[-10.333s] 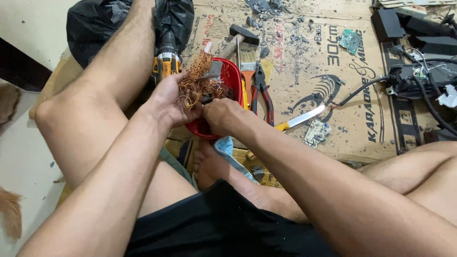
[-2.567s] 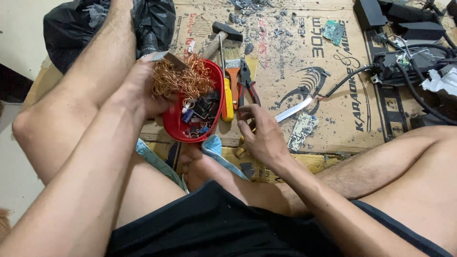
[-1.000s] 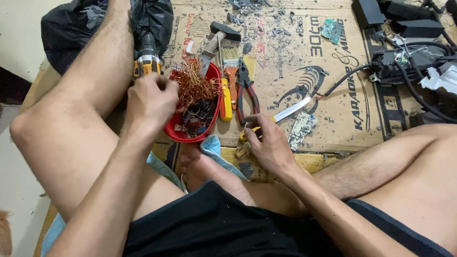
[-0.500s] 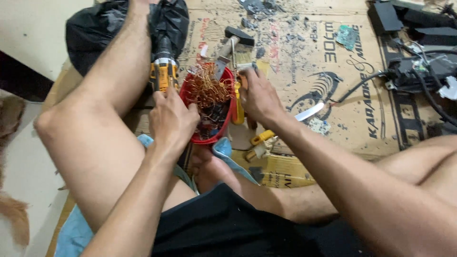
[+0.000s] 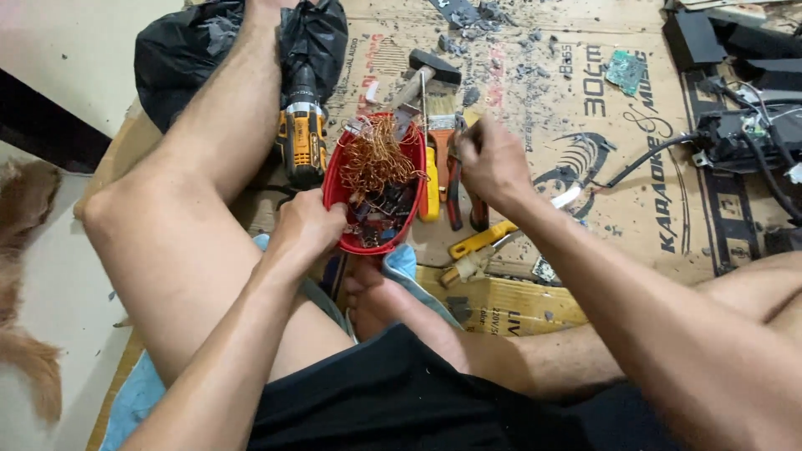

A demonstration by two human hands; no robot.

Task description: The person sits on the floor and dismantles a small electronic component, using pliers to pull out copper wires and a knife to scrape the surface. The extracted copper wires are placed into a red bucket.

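Copper wire [image 5: 376,154] heaped in red bowl [image 5: 338,196], left hand [image 5: 309,225] gripping its near rim; right hand [image 5: 493,159] closed over pliers [image 5: 454,196]; scrap remains beyond.

Probably a home floor workshop: hammer [image 5: 428,67], drill [image 5: 303,138], cardboard [image 5: 635,150].

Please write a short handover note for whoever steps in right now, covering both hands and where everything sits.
Left hand: grips the near left rim of the red bowl.
Right hand: over the red-handled pliers beside the bowl; whether it grips them cannot be told.
Things: tangled copper wire heaped in the bowl's far half, small dark parts in its near half. A yellow drill lies left of the bowl, a hammer beyond it, all on debris-strewn cardboard.
Done: wire is in the bowl.
Left: scraps and tools remain scattered on the cardboard.
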